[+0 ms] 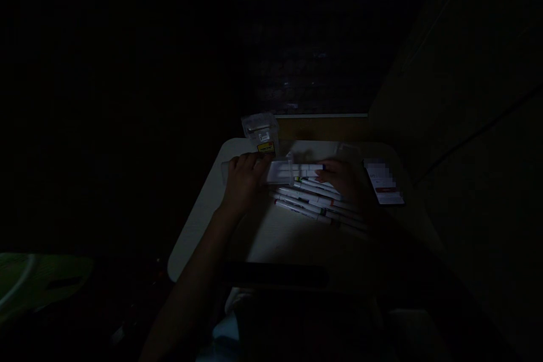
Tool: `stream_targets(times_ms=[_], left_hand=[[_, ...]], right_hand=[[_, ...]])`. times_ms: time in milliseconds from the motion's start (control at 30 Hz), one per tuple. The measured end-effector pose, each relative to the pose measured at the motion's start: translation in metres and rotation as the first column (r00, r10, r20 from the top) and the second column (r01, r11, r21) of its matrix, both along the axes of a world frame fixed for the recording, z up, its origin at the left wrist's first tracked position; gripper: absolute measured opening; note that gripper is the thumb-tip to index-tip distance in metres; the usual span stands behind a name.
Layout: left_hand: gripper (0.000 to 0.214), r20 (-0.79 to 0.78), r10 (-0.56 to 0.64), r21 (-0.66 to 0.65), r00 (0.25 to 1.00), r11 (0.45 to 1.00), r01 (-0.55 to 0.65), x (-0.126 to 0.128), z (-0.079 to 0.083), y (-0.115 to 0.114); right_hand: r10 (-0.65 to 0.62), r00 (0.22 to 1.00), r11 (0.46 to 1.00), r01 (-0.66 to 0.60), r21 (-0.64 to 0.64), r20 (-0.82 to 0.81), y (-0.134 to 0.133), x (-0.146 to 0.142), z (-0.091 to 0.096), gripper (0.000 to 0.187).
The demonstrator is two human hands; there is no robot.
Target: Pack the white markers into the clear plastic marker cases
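Note:
My left hand (246, 176) is closed around a clear plastic case (278, 172) that lies on its side, its mouth facing right. White markers (307, 170) stick partly out of that mouth. The fingers of my right hand (337, 174) grip the outer ends of these markers. Just below, several loose white markers (303, 208) with coloured bands lie side by side on the small table (271, 243). How many markers sit inside the case is too dim to tell.
Behind my left hand stands a clear plastic box (261, 127) with a yellow label. A lit phone (384, 182) lies at the table's right side. A dark slot (275, 274) runs along the front edge. The surroundings are very dark.

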State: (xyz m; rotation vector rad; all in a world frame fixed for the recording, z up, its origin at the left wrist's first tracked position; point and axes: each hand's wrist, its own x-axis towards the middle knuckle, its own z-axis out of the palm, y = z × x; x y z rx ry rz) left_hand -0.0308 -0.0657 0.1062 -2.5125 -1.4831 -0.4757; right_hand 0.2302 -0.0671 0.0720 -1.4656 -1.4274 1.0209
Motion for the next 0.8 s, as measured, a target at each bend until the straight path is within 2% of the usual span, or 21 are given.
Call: stream_targets(times_ms=[100, 233, 333, 433, 567, 667, 800], left_hand=[[0.063, 0.021, 0.045, 0.000, 0.999, 0.999, -0.045, -0.017, -0.008, 0.001], [0.062, 0.091, 0.143, -0.016, 0.986, 0.990, -0.142, -0.043, -0.017, 0.000], [0.063, 0.222, 0.224, 0.002, 0.949, 0.973, -0.230, -0.060, -0.024, 0.002], [0.066, 0.356, 0.203, 0.040, 0.912, 0.972, -0.232, -0.068, -0.031, 0.006], [0.071, 0.494, 0.151, 0.084, 0.856, 0.972, -0.220, -0.063, -0.039, 0.009], [0.076, 0.564, 0.105, 0.112, 0.819, 0.973, -0.201, -0.053, -0.044, 0.009], [0.083, 0.664, 0.027, 0.145, 0.747, 0.976, -0.163, -0.036, -0.041, 0.006]], right_hand=[[0.024, 0.988, 0.999, -0.031, 0.042, 0.155, -0.009, 0.023, 0.001, 0.022], [-0.038, 0.972, 0.999, 0.029, 0.043, 0.233, -0.021, 0.044, -0.008, 0.025], [-0.035, 0.950, 0.997, 0.010, 0.080, 0.310, -0.027, 0.050, -0.017, 0.026], [-0.014, 0.900, 0.996, -0.028, 0.090, 0.436, -0.030, 0.049, -0.022, 0.029], [-0.007, 0.802, 0.998, -0.027, 0.048, 0.598, -0.032, 0.042, -0.024, 0.034], [0.003, 0.764, 0.997, -0.053, 0.058, 0.645, -0.033, 0.041, -0.027, 0.033], [-0.064, 0.759, 0.972, -0.100, 0.213, 0.648, -0.032, 0.047, -0.030, 0.032]])
